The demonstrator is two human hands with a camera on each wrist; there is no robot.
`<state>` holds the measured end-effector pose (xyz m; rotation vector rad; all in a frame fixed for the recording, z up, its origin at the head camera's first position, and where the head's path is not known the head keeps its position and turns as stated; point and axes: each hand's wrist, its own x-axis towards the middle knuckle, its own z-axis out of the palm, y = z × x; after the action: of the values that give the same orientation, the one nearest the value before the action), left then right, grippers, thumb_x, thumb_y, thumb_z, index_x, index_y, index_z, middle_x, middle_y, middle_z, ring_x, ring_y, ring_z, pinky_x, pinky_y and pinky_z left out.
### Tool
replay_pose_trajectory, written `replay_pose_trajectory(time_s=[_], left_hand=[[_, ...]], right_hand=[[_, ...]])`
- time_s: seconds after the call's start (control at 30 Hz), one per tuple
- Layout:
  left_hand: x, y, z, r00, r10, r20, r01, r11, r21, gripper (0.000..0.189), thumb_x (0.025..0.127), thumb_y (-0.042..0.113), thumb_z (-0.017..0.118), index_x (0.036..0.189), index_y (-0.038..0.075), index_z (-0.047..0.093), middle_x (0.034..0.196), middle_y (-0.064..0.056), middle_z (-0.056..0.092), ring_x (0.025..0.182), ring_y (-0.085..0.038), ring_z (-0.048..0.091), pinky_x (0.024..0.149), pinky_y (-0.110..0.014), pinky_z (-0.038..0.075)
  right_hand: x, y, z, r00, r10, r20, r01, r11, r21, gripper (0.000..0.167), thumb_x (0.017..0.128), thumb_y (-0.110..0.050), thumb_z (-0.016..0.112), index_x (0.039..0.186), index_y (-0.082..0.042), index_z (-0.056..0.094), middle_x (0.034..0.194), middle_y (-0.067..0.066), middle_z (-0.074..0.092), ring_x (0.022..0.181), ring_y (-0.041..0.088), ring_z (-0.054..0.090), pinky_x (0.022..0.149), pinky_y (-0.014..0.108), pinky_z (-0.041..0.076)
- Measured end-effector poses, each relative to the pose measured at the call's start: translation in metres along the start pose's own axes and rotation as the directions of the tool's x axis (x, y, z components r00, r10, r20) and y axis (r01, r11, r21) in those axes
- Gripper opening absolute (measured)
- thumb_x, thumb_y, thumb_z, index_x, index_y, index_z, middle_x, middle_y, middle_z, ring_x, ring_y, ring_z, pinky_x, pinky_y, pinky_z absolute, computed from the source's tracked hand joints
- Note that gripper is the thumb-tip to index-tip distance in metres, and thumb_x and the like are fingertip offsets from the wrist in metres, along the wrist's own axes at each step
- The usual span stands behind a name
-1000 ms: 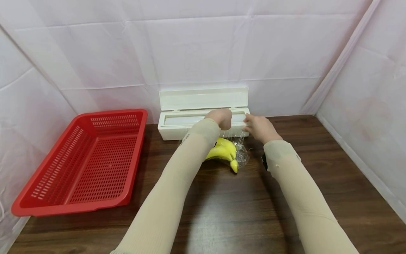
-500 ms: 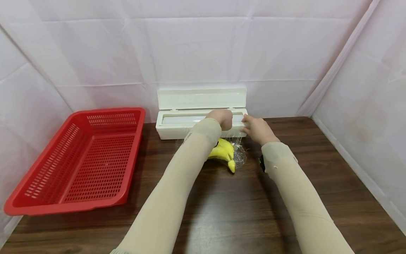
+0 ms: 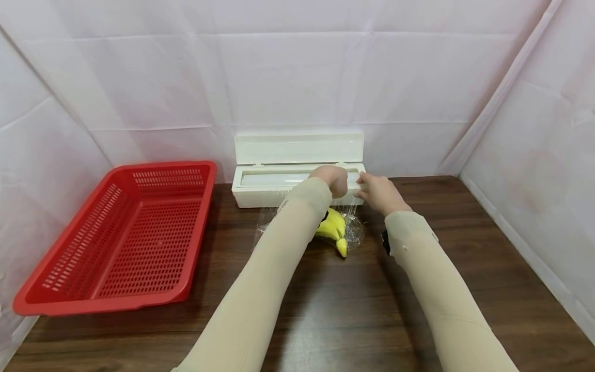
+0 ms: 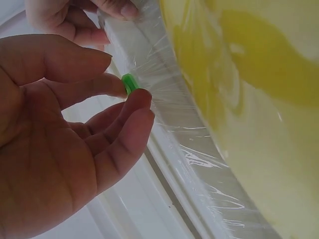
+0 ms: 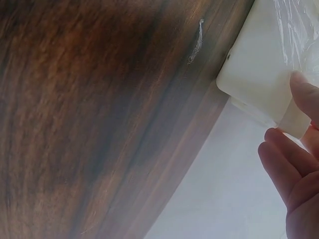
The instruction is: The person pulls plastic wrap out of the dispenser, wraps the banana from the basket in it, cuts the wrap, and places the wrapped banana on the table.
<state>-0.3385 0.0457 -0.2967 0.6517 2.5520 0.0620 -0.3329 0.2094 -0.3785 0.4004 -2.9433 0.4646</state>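
A white cling film dispenser box (image 3: 255, 198) stands at the back of the table with its lid raised. My left hand (image 3: 333, 181) is over its front edge, right of the middle. In the left wrist view, its fingertips hold a small green slider (image 4: 129, 83) at the edge of the film. With thumb and fingers, my right hand (image 3: 378, 193) grips the box's right end. Clear cling film (image 3: 355, 232) hangs from the box over a bunch of yellow bananas (image 3: 332, 227). My left forearm hides part of the bananas and film in the head view.
To the left stands a red perforated plastic basket (image 3: 197, 248). White sheeting (image 3: 288, 77) surrounds the brown wooden table (image 3: 344, 320) at the back and sides. A small shred of film (image 5: 197, 42) lies on the wood near the box.
My left hand has moved a little to the right along the front of the box. The right hand keeps its grip on the box's end, and the bananas stay in place.
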Motion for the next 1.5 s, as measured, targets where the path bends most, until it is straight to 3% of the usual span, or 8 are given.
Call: replay_pose_trajectory(time_s=[0.47,0.6,1.0,1.23,1.33,1.43,1.5], left_hand=[[0.003,0.000,-0.001,1.000,-0.012,-0.020,0.011,0.999,-0.033,0.027,0.089,0.003,0.048,0.114,0.008,0.056,0.126,-0.005,0.051,0.069,-0.013,0.039,0.055,-0.022,0.037],[0.002,0.000,-0.002,0.999,-0.017,-0.028,0.016,0.999,-0.046,0.029,0.089,0.002,0.045,0.115,0.008,0.056,0.127,-0.005,0.050,0.065,-0.012,0.035,0.051,-0.021,0.033],[0.004,0.005,-0.002,0.999,-0.019,-0.041,0.017,0.999,-0.047,0.018,0.086,-0.001,0.043,0.094,0.011,0.054,0.113,-0.006,0.053,0.052,-0.009,0.022,0.048,-0.021,0.024],[0.008,0.013,0.004,0.997,0.007,-0.072,-0.012,0.998,-0.063,0.019,0.083,-0.003,0.044,0.074,0.014,0.048,0.083,-0.002,0.048,0.047,-0.007,0.019,0.045,-0.019,0.022],[0.009,0.016,0.005,0.997,-0.003,-0.074,-0.002,0.998,-0.068,0.018,0.083,-0.003,0.046,0.076,0.013,0.051,0.103,-0.007,0.053,0.049,-0.008,0.022,0.045,-0.020,0.024],[0.009,0.017,0.005,0.997,-0.022,-0.076,0.016,0.996,-0.084,0.019,0.084,-0.002,0.048,0.093,0.012,0.057,0.133,-0.011,0.043,0.053,-0.010,0.026,0.047,-0.021,0.026],[0.010,0.017,0.004,0.997,-0.026,-0.076,0.020,0.996,-0.086,0.023,0.084,-0.002,0.048,0.100,0.011,0.058,0.138,-0.011,0.042,0.053,-0.011,0.027,0.047,-0.022,0.027]], right_hand=[[0.003,0.001,-0.001,1.000,-0.014,0.008,0.014,1.000,-0.001,0.032,0.089,-0.022,0.065,0.115,-0.006,0.055,0.114,0.018,0.064,0.102,0.036,0.063,0.083,0.046,0.050],[0.003,-0.002,-0.003,1.000,0.002,0.014,-0.002,1.000,0.005,0.031,0.089,-0.021,0.065,0.114,-0.005,0.055,0.115,0.019,0.064,0.103,0.037,0.062,0.084,0.047,0.050],[0.002,-0.006,-0.006,1.000,-0.001,0.014,0.001,1.000,0.001,0.032,0.090,-0.020,0.064,0.116,-0.004,0.054,0.117,0.021,0.062,0.106,0.040,0.060,0.090,0.050,0.047],[0.001,-0.005,-0.003,1.000,-0.006,0.011,0.006,1.000,0.001,0.028,0.091,-0.017,0.062,0.115,-0.004,0.055,0.113,0.022,0.064,0.103,0.040,0.061,0.087,0.050,0.048],[0.001,-0.006,-0.001,1.000,-0.010,0.005,0.010,1.000,0.001,0.027,0.090,-0.017,0.062,0.113,-0.004,0.055,0.109,0.023,0.065,0.101,0.041,0.061,0.085,0.050,0.049],[0.001,-0.007,0.000,1.000,-0.010,0.000,0.010,1.000,-0.001,0.028,0.090,-0.019,0.064,0.112,-0.005,0.054,0.107,0.023,0.065,0.101,0.041,0.061,0.085,0.050,0.049],[0.001,-0.007,-0.001,1.000,-0.010,-0.005,0.010,1.000,-0.004,0.028,0.090,-0.019,0.064,0.111,-0.005,0.054,0.107,0.023,0.065,0.101,0.042,0.061,0.085,0.051,0.049]])
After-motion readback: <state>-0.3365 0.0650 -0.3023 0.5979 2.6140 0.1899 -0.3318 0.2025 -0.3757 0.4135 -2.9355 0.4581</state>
